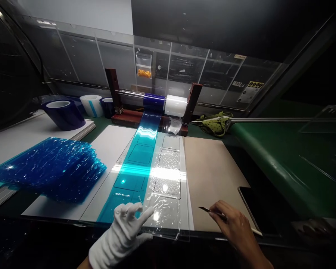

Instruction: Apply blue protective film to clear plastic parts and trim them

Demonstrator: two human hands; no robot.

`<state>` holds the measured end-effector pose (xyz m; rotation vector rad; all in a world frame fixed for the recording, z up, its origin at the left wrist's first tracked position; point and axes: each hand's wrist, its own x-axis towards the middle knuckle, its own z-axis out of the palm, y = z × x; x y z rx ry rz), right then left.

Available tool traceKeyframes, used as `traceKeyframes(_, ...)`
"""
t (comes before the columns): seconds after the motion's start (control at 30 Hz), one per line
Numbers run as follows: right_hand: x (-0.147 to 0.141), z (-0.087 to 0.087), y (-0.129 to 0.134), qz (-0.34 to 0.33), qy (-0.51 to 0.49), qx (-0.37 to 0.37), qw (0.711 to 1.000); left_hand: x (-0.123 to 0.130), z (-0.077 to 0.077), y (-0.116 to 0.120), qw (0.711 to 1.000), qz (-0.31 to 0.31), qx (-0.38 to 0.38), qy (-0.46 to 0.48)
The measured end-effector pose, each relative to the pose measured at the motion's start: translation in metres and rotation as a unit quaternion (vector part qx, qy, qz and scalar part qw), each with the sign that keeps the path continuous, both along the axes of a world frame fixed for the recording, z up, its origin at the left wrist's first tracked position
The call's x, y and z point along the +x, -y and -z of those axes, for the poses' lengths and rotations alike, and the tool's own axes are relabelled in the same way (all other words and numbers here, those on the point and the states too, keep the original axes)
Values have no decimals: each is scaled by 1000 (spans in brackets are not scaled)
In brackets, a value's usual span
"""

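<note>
My left hand, in a white glove, is over the front end of a blue film strip. Its thumb and index finger are apart, with the other fingers bent; no object shows between them. The strip runs down from a blue film roll over a sheet with rounded rectangular outlines. Beside it lies a wrinkled clear film strip, close to the left fingertips. My bare right hand is closed on a craft knife, its blade pointing left above a brown board.
A stack of cut blue film pieces lies at left. Behind it stand loose tape rolls. A wooden stand holds the blue roll and a white roll. A phone lies at right, near a green-covered surface.
</note>
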<state>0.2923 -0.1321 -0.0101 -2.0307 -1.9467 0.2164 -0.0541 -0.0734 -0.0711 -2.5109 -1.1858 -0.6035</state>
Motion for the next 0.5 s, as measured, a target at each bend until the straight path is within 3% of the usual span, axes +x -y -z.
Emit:
traceKeyframes(0.1,-1,0,10,16,-72,1,997,3,-11,-8,999,-19,8,29)
traceKeyframes(0.2,-4,2,15,24,-109,-4,994,12,-30,-18,998,6,-16,53)
traceKeyframes(0.33,-1,4,17,24,-129,12,991,27,-60,-38,990,52,-79,108)
traceKeyframes(0.5,6,8,15,3,-151,34,988,13,-110,-77,978,6,-142,154)
